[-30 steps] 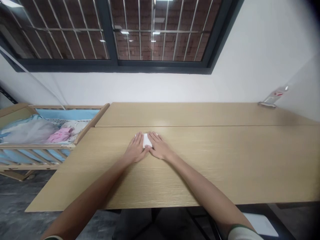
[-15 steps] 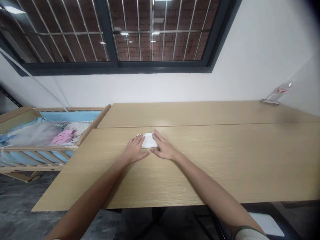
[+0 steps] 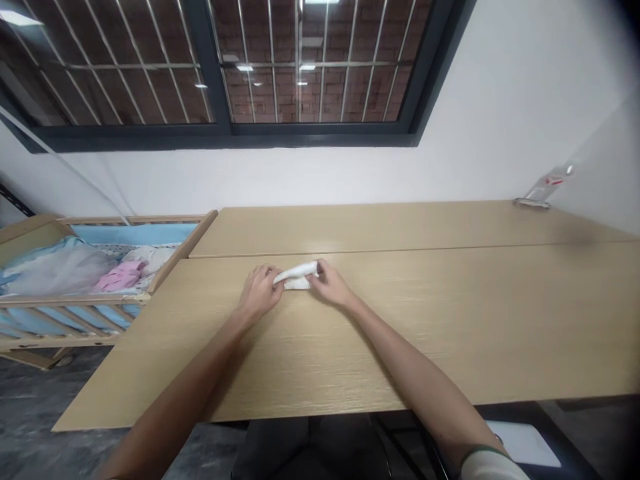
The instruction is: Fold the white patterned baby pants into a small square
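Note:
A small white folded cloth point(image 3: 298, 271) is on the wooden table, its near part resting on the top and its upper layer lifted in a curved fold. My left hand point(image 3: 261, 288) pinches the cloth's left end between thumb and fingers. At the opposite end my right hand point(image 3: 330, 283) grips the right corner, fingers closed. Both forearms reach in from the near edge of the table point(image 3: 425, 320).
To the left stands a wooden crib point(image 3: 100, 303) with blue lining, holding a pink cloth point(image 3: 120, 275) and pale bedding. A clear plastic bottle point(image 3: 545, 187) leans in the far right corner. Behind the table are a white wall and a barred window point(image 3: 320, 73).
Both hands lay flat with fingers spread over the cloth's sides. Now they are closed on its two ends, and the upper layer has risen off the table. The view has shifted slightly.

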Demonstrator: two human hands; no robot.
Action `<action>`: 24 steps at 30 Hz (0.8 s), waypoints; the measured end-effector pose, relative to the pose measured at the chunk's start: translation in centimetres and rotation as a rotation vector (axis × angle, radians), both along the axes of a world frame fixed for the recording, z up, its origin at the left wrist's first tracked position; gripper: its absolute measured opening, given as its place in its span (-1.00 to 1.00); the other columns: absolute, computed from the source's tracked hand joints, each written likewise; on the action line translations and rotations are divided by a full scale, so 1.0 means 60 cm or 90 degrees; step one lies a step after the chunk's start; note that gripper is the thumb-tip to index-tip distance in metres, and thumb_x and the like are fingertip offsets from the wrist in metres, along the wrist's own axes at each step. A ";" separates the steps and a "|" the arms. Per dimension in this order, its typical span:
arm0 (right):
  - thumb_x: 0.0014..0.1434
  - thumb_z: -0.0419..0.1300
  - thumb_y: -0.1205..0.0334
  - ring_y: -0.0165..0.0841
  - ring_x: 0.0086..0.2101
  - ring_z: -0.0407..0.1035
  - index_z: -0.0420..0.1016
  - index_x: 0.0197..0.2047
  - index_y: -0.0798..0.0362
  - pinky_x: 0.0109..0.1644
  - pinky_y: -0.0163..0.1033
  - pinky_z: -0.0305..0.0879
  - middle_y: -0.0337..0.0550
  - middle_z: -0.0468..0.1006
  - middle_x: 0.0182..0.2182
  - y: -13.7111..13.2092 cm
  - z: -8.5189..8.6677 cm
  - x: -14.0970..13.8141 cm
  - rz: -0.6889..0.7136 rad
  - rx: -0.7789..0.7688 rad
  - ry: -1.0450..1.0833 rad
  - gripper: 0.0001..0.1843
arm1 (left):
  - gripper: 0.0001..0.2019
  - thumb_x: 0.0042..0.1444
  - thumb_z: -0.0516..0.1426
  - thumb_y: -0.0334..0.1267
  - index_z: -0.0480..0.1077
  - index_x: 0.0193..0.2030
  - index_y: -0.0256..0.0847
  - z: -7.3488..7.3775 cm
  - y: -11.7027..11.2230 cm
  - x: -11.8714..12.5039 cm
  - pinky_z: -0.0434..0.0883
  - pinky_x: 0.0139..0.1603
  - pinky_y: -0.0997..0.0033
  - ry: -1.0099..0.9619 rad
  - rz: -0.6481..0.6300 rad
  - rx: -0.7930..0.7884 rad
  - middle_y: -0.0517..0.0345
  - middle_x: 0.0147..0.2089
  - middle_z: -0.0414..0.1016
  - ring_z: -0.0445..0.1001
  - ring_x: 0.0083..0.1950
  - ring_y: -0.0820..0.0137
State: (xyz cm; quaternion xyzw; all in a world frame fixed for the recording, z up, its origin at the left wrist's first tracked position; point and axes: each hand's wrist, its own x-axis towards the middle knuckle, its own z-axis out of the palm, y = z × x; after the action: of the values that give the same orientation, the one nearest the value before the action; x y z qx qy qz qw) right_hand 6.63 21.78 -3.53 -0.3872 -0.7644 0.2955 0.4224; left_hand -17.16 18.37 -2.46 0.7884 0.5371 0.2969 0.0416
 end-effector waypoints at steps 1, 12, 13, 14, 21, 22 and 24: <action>0.25 0.16 0.05 -0.22 -0.22 0.51 0.32 0.06 0.02 -0.12 -0.09 0.45 -0.13 0.60 -0.22 -0.002 0.004 -0.002 -0.017 -0.045 0.059 -0.64 | -0.75 0.27 0.06 -0.17 0.44 0.01 -0.16 0.005 -0.005 0.002 0.44 0.13 0.12 -0.020 0.004 -0.012 -0.04 0.04 0.57 0.53 0.09 0.14; 0.04 0.38 -0.03 -0.25 -0.19 0.52 0.27 -0.06 -0.02 -0.06 -0.05 0.49 -0.08 0.56 -0.16 -0.006 -0.008 -0.010 -0.173 -0.202 0.197 -0.48 | -0.55 0.20 0.14 0.00 0.30 0.17 -0.12 0.021 -0.061 0.018 0.46 -0.09 0.15 -0.014 -0.008 -0.219 -0.02 -0.02 0.61 0.60 -0.02 0.07; 0.04 0.38 -0.01 -0.25 -0.16 0.52 0.29 -0.08 -0.01 -0.03 -0.04 0.49 -0.06 0.55 -0.13 -0.006 -0.015 -0.011 -0.168 -0.191 0.180 -0.51 | -0.56 0.20 0.14 0.01 0.32 0.15 -0.12 0.022 -0.063 0.016 0.44 -0.11 0.16 0.024 -0.010 -0.214 0.01 -0.08 0.62 0.59 -0.04 0.06; 0.04 0.38 0.02 -0.25 -0.15 0.51 0.30 -0.10 0.00 -0.01 -0.04 0.49 -0.04 0.55 -0.12 -0.004 -0.023 -0.011 -0.161 -0.181 0.164 -0.53 | -0.56 0.19 0.14 0.01 0.34 0.14 -0.12 0.022 -0.064 0.014 0.44 -0.12 0.17 0.047 -0.014 -0.212 0.04 -0.13 0.62 0.59 -0.05 0.07; 0.15 0.30 0.06 -0.23 -0.10 0.52 0.38 -0.03 0.07 0.04 -0.03 0.48 0.03 0.57 -0.12 0.003 -0.038 -0.011 -0.146 -0.145 0.120 -0.61 | -0.60 0.23 0.12 0.01 0.39 0.10 -0.18 0.014 -0.071 0.022 0.44 -0.01 0.09 0.121 -0.009 -0.098 -0.08 -0.06 0.57 0.54 0.00 0.05; 0.20 0.26 0.04 -0.21 -0.06 0.51 0.38 0.04 0.08 0.06 -0.01 0.47 0.08 0.57 -0.06 -0.002 -0.031 -0.011 -0.146 -0.122 0.110 -0.58 | -0.59 0.25 0.10 0.01 0.39 0.11 -0.20 0.010 -0.079 0.030 0.43 0.07 0.04 0.132 -0.016 -0.055 -0.14 0.01 0.55 0.51 0.06 0.02; 0.31 0.17 -0.01 -0.15 0.10 0.44 0.33 0.23 0.08 0.18 0.05 0.38 0.16 0.48 0.13 -0.019 -0.008 -0.009 -0.108 -0.039 0.058 -0.49 | -0.54 0.29 0.05 0.01 0.36 0.19 -0.25 -0.002 -0.104 0.053 0.38 0.19 -0.03 0.138 -0.051 0.014 -0.24 0.16 0.47 0.44 0.20 -0.02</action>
State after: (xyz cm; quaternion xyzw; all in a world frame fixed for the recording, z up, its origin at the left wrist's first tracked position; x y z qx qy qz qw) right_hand 6.07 20.61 -3.99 -0.4492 -0.6997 0.2991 0.4681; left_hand -13.99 12.16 -2.58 0.8374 0.5030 0.2136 -0.0136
